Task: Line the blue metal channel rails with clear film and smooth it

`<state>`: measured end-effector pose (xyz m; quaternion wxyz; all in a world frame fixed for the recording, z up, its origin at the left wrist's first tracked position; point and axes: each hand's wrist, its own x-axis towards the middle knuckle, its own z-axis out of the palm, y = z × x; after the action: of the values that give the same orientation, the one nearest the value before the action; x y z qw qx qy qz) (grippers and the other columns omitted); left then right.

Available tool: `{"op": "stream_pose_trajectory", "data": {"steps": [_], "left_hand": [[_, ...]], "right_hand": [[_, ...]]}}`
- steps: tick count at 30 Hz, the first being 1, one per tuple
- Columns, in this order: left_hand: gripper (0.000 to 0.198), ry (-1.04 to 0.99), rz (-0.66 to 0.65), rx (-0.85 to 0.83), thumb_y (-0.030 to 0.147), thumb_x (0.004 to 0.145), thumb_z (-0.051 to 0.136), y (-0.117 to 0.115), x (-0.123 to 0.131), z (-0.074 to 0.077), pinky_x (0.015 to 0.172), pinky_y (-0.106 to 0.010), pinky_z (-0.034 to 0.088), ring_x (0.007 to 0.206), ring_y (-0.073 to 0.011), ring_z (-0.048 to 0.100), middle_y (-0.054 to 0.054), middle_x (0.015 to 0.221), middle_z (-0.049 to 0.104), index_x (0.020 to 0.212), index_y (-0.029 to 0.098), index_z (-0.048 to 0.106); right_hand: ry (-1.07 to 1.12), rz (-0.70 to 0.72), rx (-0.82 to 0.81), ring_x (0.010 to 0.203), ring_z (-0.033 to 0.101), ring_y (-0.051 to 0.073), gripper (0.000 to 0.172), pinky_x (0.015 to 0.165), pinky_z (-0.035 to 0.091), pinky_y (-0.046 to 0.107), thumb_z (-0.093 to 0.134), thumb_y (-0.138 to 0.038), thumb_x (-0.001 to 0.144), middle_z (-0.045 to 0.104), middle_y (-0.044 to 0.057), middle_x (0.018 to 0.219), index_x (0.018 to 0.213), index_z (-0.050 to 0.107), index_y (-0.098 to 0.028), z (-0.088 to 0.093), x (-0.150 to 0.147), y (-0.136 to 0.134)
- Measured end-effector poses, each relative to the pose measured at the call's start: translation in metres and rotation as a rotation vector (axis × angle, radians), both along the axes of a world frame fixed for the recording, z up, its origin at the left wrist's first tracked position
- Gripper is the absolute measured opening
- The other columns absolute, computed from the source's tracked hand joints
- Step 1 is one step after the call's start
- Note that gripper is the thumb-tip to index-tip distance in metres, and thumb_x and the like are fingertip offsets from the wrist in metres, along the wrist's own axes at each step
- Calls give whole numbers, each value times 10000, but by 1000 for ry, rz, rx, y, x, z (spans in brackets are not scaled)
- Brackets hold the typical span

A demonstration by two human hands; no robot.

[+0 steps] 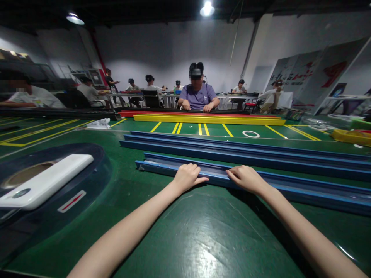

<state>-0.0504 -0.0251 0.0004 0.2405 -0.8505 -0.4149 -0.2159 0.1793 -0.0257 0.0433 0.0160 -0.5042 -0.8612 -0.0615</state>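
Observation:
A long blue channel rail (315, 190) lies across the green table in front of me, its left end showing and its right end running out of view. My left hand (187, 178) grips its near wall, fingers curled over into the channel and thumb along the outer side. A little to the right, my right hand (245, 178) is also closed over the near wall, with its fingertips inside the channel. Behind this rail lies a second blue rail (232, 150), untouched and roughly parallel to it.
On the left, a white power bank-like device (55, 179) rests on a dark roll (95, 162). Yellow (208, 119) and red rails (127, 114) lie farther back, before a seated person (198, 94). A white ring (251, 134) and yellow tray (350, 137) are toward the right.

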Motion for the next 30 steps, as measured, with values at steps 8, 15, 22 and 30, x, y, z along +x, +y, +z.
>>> {"op": "stream_pose_trajectory", "data": {"steps": [8, 15, 22, 30], "left_hand": [[502, -14, -8, 15, 583, 788, 311, 1, 1, -2, 510, -249, 312, 604, -149, 520, -38, 618, 557, 620, 150, 502], [488, -6, -15, 21, 580, 780, 338, 2, 1, -2, 505, -245, 314, 595, -150, 521, -35, 606, 554, 619, 151, 504], [490, 3, -11, -10, 580, 779, 338, 2, 1, -1, 514, -247, 335, 607, -154, 532, -38, 619, 560, 634, 147, 515], [510, 14, 9, -67, 590, 779, 316, 1, 2, 1, 531, -241, 349, 630, -158, 540, -49, 642, 567, 659, 142, 528]], "right_hand": [[63, -39, -5, 674, 575, 162, 493, 566, 296, 240, 159, -390, 868, 636, 46, 737, 665, 564, -195, -8, 2, -1], [86, -23, 6, 671, 563, 139, 474, 560, 297, 221, 176, -379, 871, 621, 35, 748, 683, 571, -197, -6, 1, -4], [136, 16, -9, 725, 570, 141, 497, 589, 328, 213, 166, -417, 870, 620, 21, 808, 772, 610, -214, -7, 2, -5], [146, 26, -70, 830, 573, 154, 514, 640, 358, 217, 141, -480, 859, 619, 23, 921, 1021, 577, -260, -5, 3, -4]]}}
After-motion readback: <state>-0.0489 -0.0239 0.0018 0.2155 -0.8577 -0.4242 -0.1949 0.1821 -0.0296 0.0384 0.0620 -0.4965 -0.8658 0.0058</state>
